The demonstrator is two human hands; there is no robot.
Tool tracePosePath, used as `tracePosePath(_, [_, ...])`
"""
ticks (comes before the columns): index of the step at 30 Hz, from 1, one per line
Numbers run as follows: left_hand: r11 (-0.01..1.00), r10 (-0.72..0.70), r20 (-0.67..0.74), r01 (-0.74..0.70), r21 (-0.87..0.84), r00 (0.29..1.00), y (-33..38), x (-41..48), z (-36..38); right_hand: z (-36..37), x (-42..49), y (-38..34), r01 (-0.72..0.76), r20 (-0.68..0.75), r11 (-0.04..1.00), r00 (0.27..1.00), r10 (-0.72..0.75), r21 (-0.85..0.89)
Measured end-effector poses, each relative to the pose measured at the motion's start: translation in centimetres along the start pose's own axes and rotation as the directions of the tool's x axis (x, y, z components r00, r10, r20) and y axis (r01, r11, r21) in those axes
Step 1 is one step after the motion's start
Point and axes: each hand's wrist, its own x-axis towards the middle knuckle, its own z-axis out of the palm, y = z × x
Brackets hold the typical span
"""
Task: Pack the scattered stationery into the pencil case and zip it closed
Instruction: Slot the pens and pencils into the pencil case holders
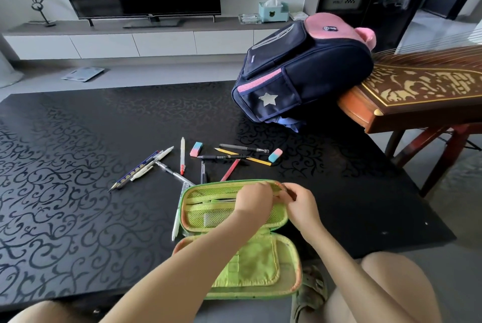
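A green pencil case point(208, 215) lies open at the table's near edge, mesh-pocket half toward the far side, flap half hanging over the near edge. My left hand point(254, 198) rests curled on the far half's upper right rim. My right hand point(300, 204) pinches the rim's right corner beside it; the zip pull itself is hidden. Several pens and pencils point(182, 155) lie scattered beyond the case, with two pink-and-blue erasers point(196, 149) point(275, 155). A white pen point(176, 221) lies against the case's left side.
A navy and pink backpack point(300, 72) leans at the table's far right against a wooden zither point(422, 87). The black patterned table point(65, 166) spreads wide to the left. A TV unit stands behind.
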Motion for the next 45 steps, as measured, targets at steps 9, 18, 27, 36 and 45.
tracePosePath(9, [0.949,0.283,0.003,-0.281,0.143,0.959,-0.1,-0.6,-0.6,0.1,-0.6,-0.3,0.028,-0.045,1.0,0.999,-0.028,0.007])
tracePosePath(18, [0.93,0.09,-0.025,-0.093,-0.356,0.996,-1.7,-0.9,-0.9,-0.1,-1.1,-0.6,0.096,-0.07,0.989,0.992,-0.104,-0.11])
tracePosePath(27, [0.879,-0.221,-0.211,0.101,-0.467,0.952,-12.7,-5.5,-0.9,-1.8,0.9,0.4,-0.009,-0.104,0.937,0.994,-0.029,-0.349])
tracePosePath(36, [0.826,-0.447,-0.151,0.343,-0.447,0.882,-13.6,-6.2,0.7,1.6,4.3,-4.5,0.226,-0.001,0.61,0.937,-0.349,-0.76])
tracePosePath(45, [0.792,-0.424,-0.057,0.339,-0.507,0.904,-13.2,-5.8,2.9,5.5,10.7,-6.2,0.204,0.214,0.374,0.977,-0.017,-0.905])
